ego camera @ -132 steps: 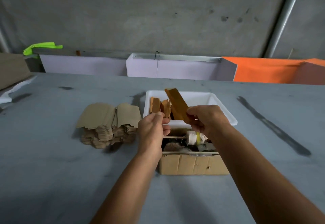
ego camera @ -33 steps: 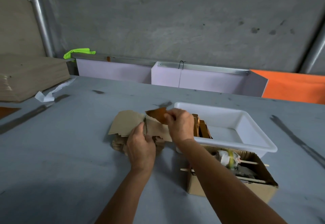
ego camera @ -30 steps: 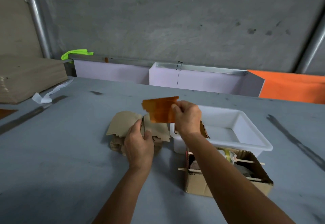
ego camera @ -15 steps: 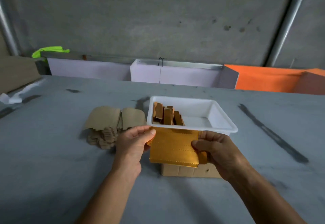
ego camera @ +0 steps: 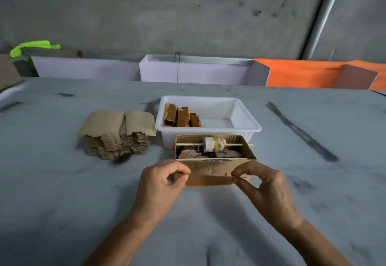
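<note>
A flat brown card sheet (ego camera: 208, 180) hangs nearly edge-on just in front of a small cardboard box. My left hand (ego camera: 160, 184) pinches its left end and my right hand (ego camera: 265, 184) pinches its right end. The cardboard box (ego camera: 215, 166) holds a white roll with a yellow band on a thin stick. Behind it a white plastic tub (ego camera: 246, 119) contains several folded orange-brown card pieces (ego camera: 181, 117) at its left side. A stack of flat brown card blanks (ego camera: 117, 134) lies left of the tub.
The grey table (ego camera: 62, 192) runs wide on both sides, with dark streaks at the right. White panels (ego camera: 196, 72) and orange panels (ego camera: 302, 73) stand along the far edge under a concrete wall. A green cloth (ego camera: 33, 46) lies at the far left.
The sheet, held face-up and golden between both hands half a second ago, is now tilted nearly edge-on and lower, in front of the cardboard box. Earlier my right hand lifted it from the stack.
</note>
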`<state>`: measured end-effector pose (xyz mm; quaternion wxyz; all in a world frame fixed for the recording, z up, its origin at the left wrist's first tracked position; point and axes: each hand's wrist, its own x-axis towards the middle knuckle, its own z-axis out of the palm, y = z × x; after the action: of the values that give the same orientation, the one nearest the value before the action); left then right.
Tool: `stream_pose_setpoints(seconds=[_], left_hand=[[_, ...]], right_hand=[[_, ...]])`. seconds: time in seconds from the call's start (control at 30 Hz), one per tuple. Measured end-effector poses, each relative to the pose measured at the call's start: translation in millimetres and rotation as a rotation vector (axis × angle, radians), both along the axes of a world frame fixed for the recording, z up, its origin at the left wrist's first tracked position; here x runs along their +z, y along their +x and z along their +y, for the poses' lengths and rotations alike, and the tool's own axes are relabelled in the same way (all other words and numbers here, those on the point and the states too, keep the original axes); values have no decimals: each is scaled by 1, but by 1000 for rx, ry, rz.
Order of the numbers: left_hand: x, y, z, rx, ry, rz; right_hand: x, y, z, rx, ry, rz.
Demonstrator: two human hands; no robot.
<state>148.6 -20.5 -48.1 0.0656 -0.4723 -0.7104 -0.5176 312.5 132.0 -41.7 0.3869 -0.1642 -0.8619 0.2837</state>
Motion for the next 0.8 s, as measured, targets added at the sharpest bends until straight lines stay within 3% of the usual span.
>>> stream_pose_setpoints(seconds=[0.1, 0.37, 0.57, 0.8], left_hand=[[-17, 4, -10, -78, -113, 362], [-37, 23, -22, -170, -387, 542], [-31, 31, -26, -203, -455, 504], [-33, 33, -35, -232, -410, 446]], right_hand=[[-21, 11, -1, 34, 323, -64], [-49, 27, -13, 86, 457, -359], [-45, 30, -19, 83, 445, -386], [-50, 38, -26, 3, 414, -283]])
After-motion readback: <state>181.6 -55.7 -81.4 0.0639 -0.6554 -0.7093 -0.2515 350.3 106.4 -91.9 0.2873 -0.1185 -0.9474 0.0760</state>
